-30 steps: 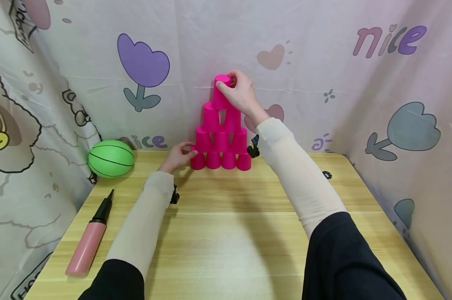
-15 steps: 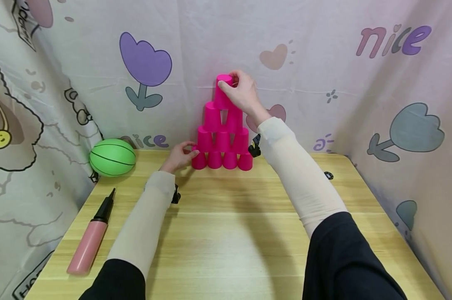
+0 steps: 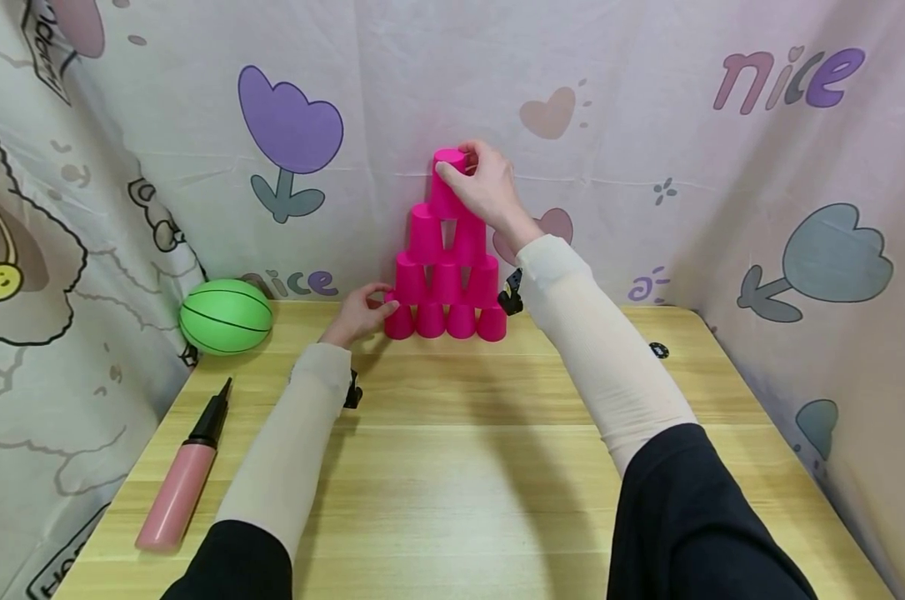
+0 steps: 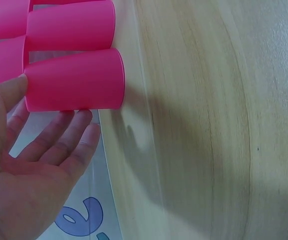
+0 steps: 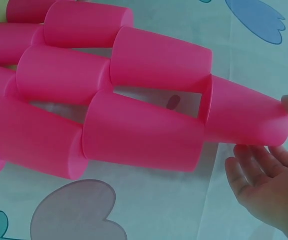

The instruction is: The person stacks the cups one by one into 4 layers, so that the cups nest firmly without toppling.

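Upside-down pink plastic cups form a pyramid of several rows at the back of the table, with a lone cup (image 3: 443,193) on top. My right hand (image 3: 492,187) pinches that top cup near its base, thumb in front and fingers at its side; in the right wrist view the top cup (image 5: 243,112) stands across the pair of cups below. My left hand (image 3: 358,317) is at the lower left corner. In the left wrist view its thumb touches the top edge of the end cup (image 4: 76,82), and its loosely extended fingers rest along the cup's outer side.
A green ball (image 3: 225,317) lies at the table's back left corner. In front of it lies a pink hand pump (image 3: 178,487) with a black nozzle. A small black disc (image 3: 658,351) is at the right. A printed curtain (image 3: 422,75) hangs close behind the pyramid.
The scene shifts slightly to the right in the head view between the first frame and the later ones. Both hands and the cups otherwise keep their places.
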The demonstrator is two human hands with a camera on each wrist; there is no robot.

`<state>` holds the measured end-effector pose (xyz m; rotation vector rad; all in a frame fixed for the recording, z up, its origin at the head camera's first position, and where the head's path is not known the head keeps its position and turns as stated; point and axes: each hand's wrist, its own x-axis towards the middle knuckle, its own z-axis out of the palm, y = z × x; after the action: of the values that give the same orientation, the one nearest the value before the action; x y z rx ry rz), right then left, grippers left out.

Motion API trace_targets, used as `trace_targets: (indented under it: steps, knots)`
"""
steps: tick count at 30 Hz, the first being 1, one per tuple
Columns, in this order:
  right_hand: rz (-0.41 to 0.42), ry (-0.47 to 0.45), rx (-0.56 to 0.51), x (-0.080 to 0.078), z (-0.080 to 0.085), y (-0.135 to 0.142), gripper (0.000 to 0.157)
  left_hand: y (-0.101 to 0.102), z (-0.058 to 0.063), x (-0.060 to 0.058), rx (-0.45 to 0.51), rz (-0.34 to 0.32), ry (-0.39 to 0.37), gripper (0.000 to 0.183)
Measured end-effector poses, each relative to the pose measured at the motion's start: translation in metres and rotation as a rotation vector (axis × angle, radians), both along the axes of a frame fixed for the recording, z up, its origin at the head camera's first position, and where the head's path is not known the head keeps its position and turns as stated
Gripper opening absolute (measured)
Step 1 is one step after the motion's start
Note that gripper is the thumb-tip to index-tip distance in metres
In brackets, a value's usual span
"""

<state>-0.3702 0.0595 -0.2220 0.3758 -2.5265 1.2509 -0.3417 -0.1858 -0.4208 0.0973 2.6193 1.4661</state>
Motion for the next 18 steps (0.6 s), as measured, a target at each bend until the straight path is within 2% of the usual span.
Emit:
trace_targets:
  steps: [12,18]
  knots:
    - [0.03,-0.046,-0.047,0.002,0.0,0.009,0.065,0.002,0.0,-0.002,-0.011,-0.006,0.01,0.052]
    - [0.026,-0.06,-0.063,0.004,-0.004,0.018,0.065,0.003,0.001,0.001,-0.008,-0.01,0.008,0.051]
